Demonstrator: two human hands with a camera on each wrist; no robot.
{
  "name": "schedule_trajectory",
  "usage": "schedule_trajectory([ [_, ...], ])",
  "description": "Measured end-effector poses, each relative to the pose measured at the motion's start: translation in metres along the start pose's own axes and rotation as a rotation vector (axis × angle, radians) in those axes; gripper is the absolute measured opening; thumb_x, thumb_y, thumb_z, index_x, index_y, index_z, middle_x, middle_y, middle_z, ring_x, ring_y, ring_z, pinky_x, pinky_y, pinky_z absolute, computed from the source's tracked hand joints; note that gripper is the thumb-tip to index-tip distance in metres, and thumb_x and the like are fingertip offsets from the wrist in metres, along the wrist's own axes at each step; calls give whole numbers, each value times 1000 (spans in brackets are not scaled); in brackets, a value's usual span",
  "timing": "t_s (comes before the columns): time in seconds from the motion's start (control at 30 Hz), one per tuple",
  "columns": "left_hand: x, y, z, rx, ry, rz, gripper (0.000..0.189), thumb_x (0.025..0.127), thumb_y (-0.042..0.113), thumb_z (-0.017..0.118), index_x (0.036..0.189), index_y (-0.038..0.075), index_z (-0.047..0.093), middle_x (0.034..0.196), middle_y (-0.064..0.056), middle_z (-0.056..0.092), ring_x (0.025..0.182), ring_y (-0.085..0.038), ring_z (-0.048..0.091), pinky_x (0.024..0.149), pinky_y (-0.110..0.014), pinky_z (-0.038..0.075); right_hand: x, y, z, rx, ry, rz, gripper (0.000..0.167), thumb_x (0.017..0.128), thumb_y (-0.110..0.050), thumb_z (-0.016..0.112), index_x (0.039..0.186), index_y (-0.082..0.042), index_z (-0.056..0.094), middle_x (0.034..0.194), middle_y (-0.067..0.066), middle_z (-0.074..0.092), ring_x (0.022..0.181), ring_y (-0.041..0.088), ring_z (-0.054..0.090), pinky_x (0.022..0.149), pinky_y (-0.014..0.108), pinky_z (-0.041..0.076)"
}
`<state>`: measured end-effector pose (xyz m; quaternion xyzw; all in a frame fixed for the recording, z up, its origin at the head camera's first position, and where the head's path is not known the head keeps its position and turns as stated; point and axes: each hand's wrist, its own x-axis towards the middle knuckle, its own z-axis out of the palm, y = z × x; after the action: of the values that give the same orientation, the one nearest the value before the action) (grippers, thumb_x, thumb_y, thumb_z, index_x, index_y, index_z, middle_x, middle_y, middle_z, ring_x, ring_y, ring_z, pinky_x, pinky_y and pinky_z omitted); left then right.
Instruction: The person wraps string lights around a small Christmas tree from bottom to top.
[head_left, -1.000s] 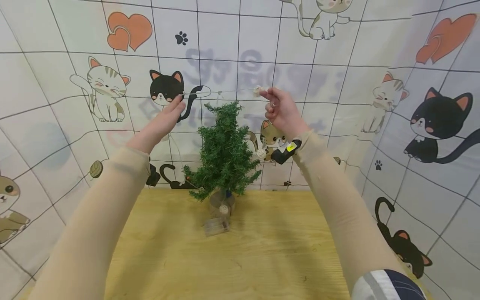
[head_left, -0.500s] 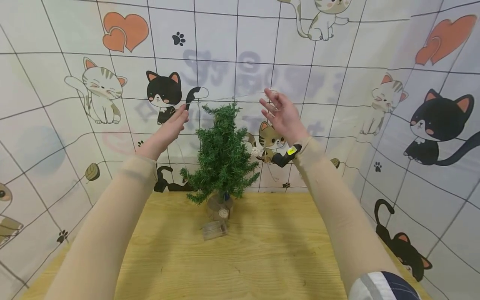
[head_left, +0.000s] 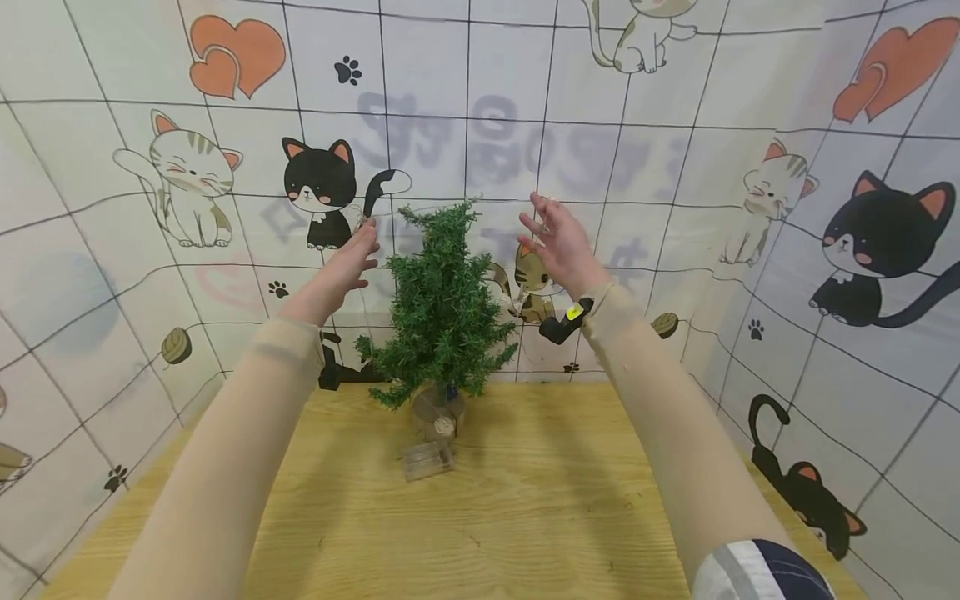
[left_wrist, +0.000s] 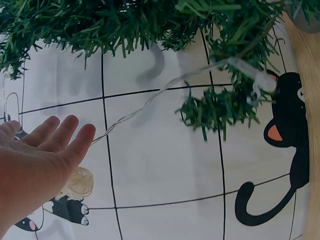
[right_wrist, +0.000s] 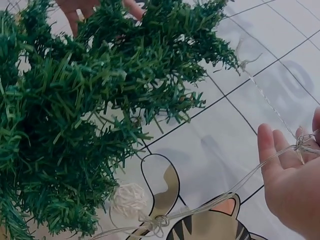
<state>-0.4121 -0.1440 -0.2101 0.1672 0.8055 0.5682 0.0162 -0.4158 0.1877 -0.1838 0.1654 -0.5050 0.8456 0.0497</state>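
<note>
A small green artificial Christmas tree [head_left: 442,308] stands on a round base against the patterned backdrop. My left hand [head_left: 333,271] is raised left of its top, fingers straight; a thin light-string wire [left_wrist: 150,100] runs from behind the fingers to a lower branch. A pale woven ball [left_wrist: 80,184] hangs behind that hand. To the right of the treetop is my right hand [head_left: 562,242], fingers spread and loosely bent. Clear wire [right_wrist: 235,187] crosses its fingers, and another strand [right_wrist: 270,102] slopes to the treetop. A white woven ball [right_wrist: 129,200] hangs beside the right branches.
A clear plastic box [head_left: 427,460] lies on the wooden table [head_left: 480,542] in front of the tree base [head_left: 426,408]. Another woven ball [head_left: 444,426] rests by that base. Cat-printed cloth [head_left: 502,67] encloses the back and sides.
Both hands have come down, lowering the wire from above the tree onto its top. The right hand's fingers have spread from a pinch near a ball.
</note>
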Motion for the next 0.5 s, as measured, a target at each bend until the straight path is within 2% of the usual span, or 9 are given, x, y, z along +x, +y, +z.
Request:
schedule_trajectory([
  [0.03, 1, 0, 1, -11, 6, -5, 63, 103, 53, 21, 156, 33, -5, 161, -14, 9, 144, -35, 19, 112, -57, 18, 0, 1, -1, -9, 2, 0, 15, 106, -22, 39, 101, -8, 41, 155, -8, 30, 139, 25, 32, 112, 47, 27],
  [0.23, 6, 4, 6, -64, 26, -6, 64, 102, 55, 22, 155, 33, -7, 160, -13, 13, 143, -32, 22, 113, -54, 21, 3, -1, -5, -28, 40, -8, 14, 106, -23, 40, 106, -10, 44, 158, -13, 20, 136, 24, 36, 107, 47, 31],
  [0.3, 7, 5, 5, -61, 30, -9, 64, 103, 53, 21, 155, 32, -9, 161, -13, 12, 144, -33, 19, 113, -55, 19, 2, -4, -8, -36, 53, -5, 15, 107, -23, 39, 101, -9, 42, 158, -12, 17, 136, 25, 37, 102, 45, 35],
  [0.4, 3, 5, 3, -22, 20, -36, 64, 103, 53, 19, 155, 29, -10, 161, -12, 6, 146, -32, 10, 115, -55, 12, 0, -7, -14, -74, 71, 16, 15, 107, -23, 38, 99, -12, 42, 157, -9, 16, 136, 28, 36, 92, 40, 42],
  [0.43, 0, 6, 3, -1, 2, -53, 64, 103, 52, 18, 155, 28, -10, 162, -11, 1, 147, -31, 3, 115, -56, 8, -2, -7, -17, -91, 76, 25, 14, 107, -23, 39, 100, -11, 42, 156, -9, 17, 136, 28, 36, 92, 39, 43],
  [0.5, -1, -1, 2, 49, -46, -84, 67, 101, 58, 17, 155, 30, -11, 162, -6, -10, 146, -31, -9, 113, -60, 2, -5, -7, -22, -112, 84, 37, 13, 106, -24, 39, 102, -11, 42, 154, -7, 17, 136, 28, 36, 91, 38, 44],
])
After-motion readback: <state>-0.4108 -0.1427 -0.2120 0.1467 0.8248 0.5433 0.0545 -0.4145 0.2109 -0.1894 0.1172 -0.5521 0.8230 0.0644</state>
